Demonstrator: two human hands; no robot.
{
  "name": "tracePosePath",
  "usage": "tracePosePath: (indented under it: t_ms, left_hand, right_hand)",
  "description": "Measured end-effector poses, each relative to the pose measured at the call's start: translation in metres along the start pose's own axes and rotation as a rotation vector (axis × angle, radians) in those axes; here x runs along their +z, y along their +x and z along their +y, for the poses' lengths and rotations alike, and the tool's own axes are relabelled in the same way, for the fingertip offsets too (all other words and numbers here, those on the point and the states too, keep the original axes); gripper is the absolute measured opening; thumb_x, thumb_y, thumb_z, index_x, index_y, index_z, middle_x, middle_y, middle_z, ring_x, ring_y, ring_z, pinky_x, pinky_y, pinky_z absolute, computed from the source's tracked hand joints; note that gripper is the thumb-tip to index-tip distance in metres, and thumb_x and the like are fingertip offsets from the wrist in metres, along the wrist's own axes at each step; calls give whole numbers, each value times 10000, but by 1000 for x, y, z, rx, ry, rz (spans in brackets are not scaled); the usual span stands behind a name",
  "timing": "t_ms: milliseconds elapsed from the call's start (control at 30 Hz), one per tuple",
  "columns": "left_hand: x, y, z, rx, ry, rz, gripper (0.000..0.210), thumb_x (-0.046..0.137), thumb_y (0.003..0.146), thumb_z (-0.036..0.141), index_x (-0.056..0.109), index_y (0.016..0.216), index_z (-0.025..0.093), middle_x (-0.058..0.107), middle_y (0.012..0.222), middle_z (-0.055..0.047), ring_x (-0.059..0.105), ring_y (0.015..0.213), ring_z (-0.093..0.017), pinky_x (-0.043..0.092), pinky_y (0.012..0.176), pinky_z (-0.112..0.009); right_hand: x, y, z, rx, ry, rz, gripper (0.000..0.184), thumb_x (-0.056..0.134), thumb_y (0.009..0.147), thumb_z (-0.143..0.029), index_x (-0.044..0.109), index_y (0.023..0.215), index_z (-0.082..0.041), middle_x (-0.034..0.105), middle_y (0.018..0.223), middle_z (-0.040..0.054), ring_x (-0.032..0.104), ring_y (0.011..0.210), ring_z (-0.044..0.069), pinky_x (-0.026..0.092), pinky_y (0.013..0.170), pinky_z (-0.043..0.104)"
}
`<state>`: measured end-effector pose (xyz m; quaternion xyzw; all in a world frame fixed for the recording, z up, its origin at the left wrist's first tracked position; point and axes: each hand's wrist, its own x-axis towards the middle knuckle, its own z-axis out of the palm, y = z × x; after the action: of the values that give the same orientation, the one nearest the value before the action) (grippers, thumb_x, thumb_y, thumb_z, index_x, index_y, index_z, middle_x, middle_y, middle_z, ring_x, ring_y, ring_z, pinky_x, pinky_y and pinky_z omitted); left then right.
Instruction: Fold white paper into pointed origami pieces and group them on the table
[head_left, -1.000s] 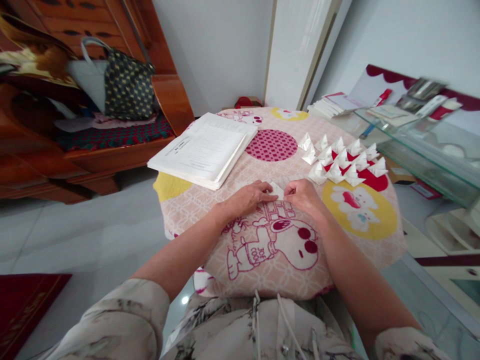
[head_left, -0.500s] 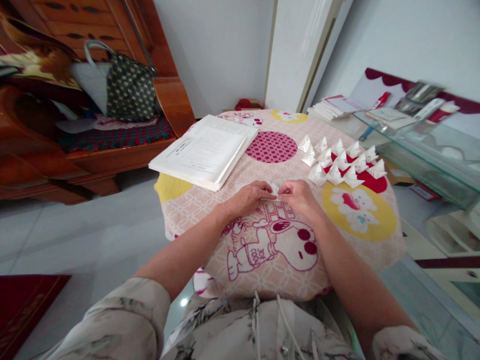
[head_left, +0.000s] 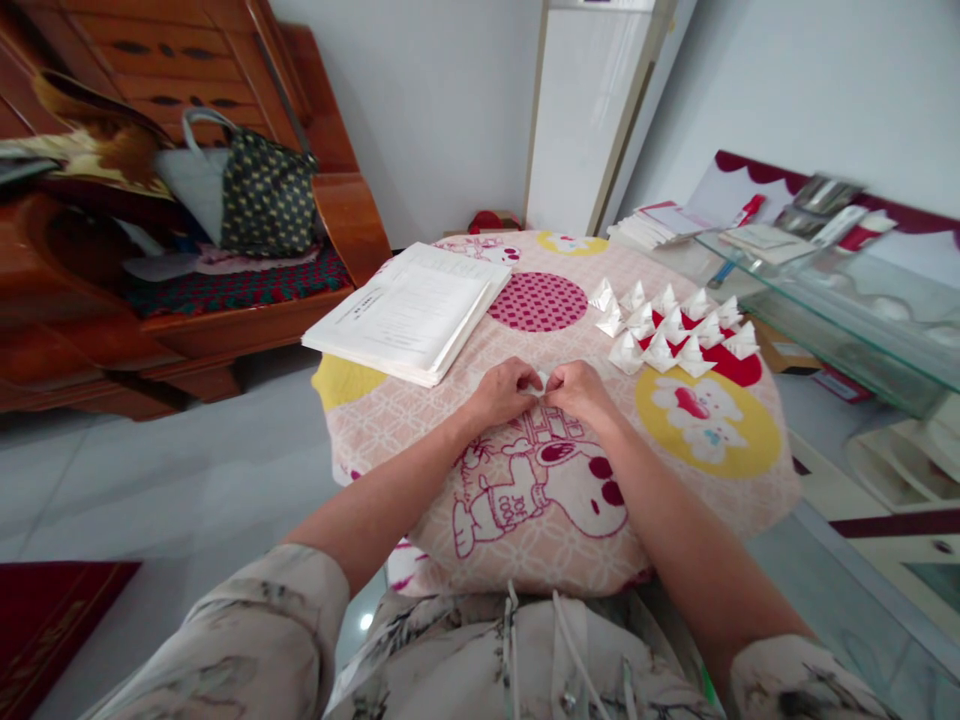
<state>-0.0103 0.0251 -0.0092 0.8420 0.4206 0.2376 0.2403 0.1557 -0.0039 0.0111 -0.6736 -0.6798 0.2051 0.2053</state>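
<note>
Close together over the middle of the table, my left hand (head_left: 508,391) and my right hand (head_left: 576,390) pinch a small piece of white paper (head_left: 541,383) between them. Fingers cover most of the paper, so its folded shape is hard to make out. To the right of my hands stand several folded white paper boats (head_left: 673,326) in rows. Left of my hands lies a stack of printed paper sheets (head_left: 405,310). Beneath everything is a patterned tablecloth (head_left: 525,555) with a cartoon dog.
A glass shelf (head_left: 832,300) with cups and papers stands along the right side. At the back left, a wooden bench (head_left: 337,215) holds a dark patterned bag (head_left: 266,190). A dark red object (head_left: 60,630) is at the lower left.
My hands have drawn closer together, and less of the white paper shows between them. The view has shifted slightly; the boats and the paper stack stay in place.
</note>
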Motion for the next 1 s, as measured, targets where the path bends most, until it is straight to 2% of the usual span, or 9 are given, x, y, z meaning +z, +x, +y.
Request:
tracePosePath:
  t_ms: [233, 500, 667, 867, 1000]
  left_hand:
    - [-2, 4, 5, -93, 2, -17, 275, 665, 667, 131, 772, 918, 164, 645, 884, -37, 604, 800, -167, 525, 767, -295]
    - [-6, 3, -14, -75, -146, -69, 478, 520, 574, 29, 787, 946, 164, 642, 786, -6, 564, 694, -125, 504, 655, -231]
    - [-8, 0, -26, -31, -243, -56, 538, 467, 545, 5, 771, 966, 147, 713, 937, -41, 635, 832, -147, 547, 766, -254]
    - [-8, -5, -37, -35, -404, -61, 502, 473, 591, -18, 743, 988, 125, 743, 999, -67, 669, 907, -162, 554, 863, -308]
    - [-8, -6, -39, -108, -541, 66, 407, 482, 705, 13, 721, 1021, 105, 752, 1012, -101, 695, 924, -177, 568, 869, -333]
  right_hand:
    - [2, 3, 1, 15, -41, -4, 72, 707, 631, -113, 753, 659, -160, 685, 599, 29, 595, 581, 150, 366, 533, 241]
    - [1, 2, 5, 24, 50, 9, 127, 667, 617, -53, 740, 625, -157, 697, 608, 16, 598, 563, 131, 409, 547, 215]
    - [-5, 2, 16, 70, 73, 54, 132, 637, 591, -54, 709, 574, -163, 663, 541, 2, 577, 519, 124, 390, 504, 206]
    - [-15, -7, 40, 119, 84, 116, 105, 604, 576, -87, 679, 561, -159, 615, 468, -8, 571, 465, 135, 378, 460, 204]
    - [-12, -15, 46, 163, 77, 278, 149, 556, 707, -191, 694, 655, -167, 662, 546, 40, 622, 541, 186, 431, 514, 245]
